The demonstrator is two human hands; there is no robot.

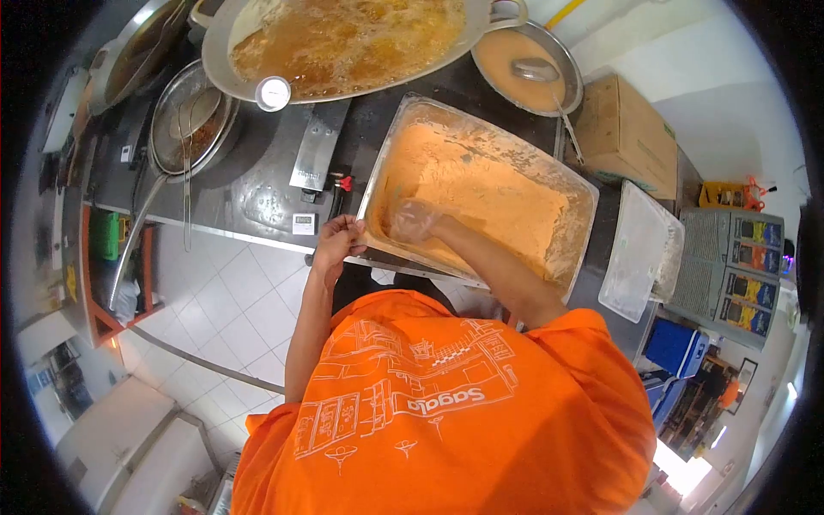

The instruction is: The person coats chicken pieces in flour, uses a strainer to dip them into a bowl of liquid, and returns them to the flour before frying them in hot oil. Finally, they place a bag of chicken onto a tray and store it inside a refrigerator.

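My left hand (341, 236) is closed at the near left corner of a large plastic tub (592, 225), its fingers bent against the rim. Inside that tub lies a thick layer of orange breading powder (481, 184). My right hand (415, 220) wears a clear, loose plastic glove dusted with powder. It is down in the powder by the tub's near left wall. The powder and the cloudy glove hide its fingers, and whether they hold anything does not show.
Behind the tub are a wide pan of bubbling oil (343, 43) with a dial thermometer (273, 93), and a bowl of orange batter (506, 64) with a ladle. Strainers (193, 129) and a timer (304, 224) lie left; a cardboard box (631, 137) and plastic lid (631, 257) right.
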